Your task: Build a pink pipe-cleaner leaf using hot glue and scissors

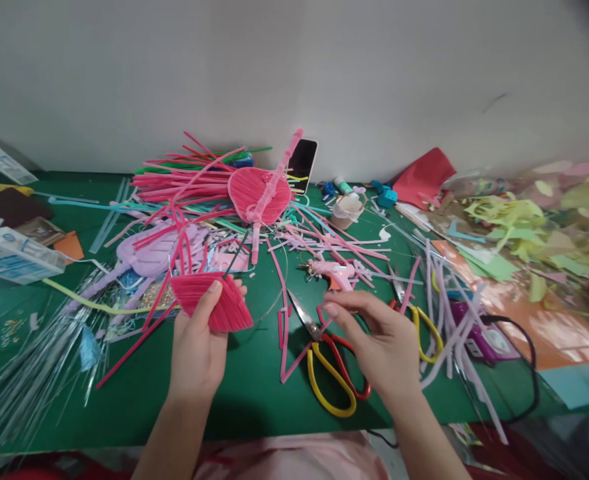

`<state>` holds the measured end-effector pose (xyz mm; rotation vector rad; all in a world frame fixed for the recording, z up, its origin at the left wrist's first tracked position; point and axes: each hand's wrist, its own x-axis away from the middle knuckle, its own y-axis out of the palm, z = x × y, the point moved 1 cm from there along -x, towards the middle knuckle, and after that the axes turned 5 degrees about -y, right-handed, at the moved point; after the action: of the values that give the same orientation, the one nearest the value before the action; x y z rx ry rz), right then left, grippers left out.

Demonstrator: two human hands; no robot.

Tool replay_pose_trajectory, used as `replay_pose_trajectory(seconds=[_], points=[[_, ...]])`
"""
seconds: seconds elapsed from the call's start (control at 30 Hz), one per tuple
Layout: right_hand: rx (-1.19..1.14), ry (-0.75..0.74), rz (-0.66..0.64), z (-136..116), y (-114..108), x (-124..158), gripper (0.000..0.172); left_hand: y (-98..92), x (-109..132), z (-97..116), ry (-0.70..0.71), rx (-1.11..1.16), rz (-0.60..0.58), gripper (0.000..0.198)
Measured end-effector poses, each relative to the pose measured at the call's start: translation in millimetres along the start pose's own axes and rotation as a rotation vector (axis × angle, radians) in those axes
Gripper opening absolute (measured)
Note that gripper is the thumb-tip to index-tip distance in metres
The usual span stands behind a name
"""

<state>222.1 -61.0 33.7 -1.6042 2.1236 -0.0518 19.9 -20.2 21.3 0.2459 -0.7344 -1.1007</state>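
Note:
My left hand grips a flat, ribbed dark-pink piece, its thumb on top and other fingers beneath. Thin pink strips hang over the piece's left side. My right hand is closed in a pinch above scissors with red and yellow handles; whatever its fingertips hold is too small to make out. Between the hands lies a bent pink strip. Just beyond my right hand is a pink glue gun. Farther back rests a pink heart-shaped fan with a fuzzy stem.
Pink pipe cleaners are piled near the wall, beside a phone. A lilac fan shape and silvery strands lie left. On the right are a second pair of scissors, lilac strips, a purple device and paper scraps.

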Motion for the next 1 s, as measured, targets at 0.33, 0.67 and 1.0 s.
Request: replay_pose_trajectory(seconds=[0.33, 0.67, 1.0], points=[[0.005, -0.049, 0.010, 0.2, 5.6, 4.1, 0.016, 0.4, 0.8, -3.8, -0.016, -0.004, -0.030, 0.019], [-0.073, -0.020, -0.090, -0.2, 21.8, 15.4, 0.030, 6.7, 6.3, -7.0, -0.032, -0.012, -0.030, 0.020], [-0.466, 0.402, -0.312, -4.4, 63.2, 31.8, 0.027, 11.2, 17.0, -12.7, -0.020, -0.114, -0.031, 0.031]])
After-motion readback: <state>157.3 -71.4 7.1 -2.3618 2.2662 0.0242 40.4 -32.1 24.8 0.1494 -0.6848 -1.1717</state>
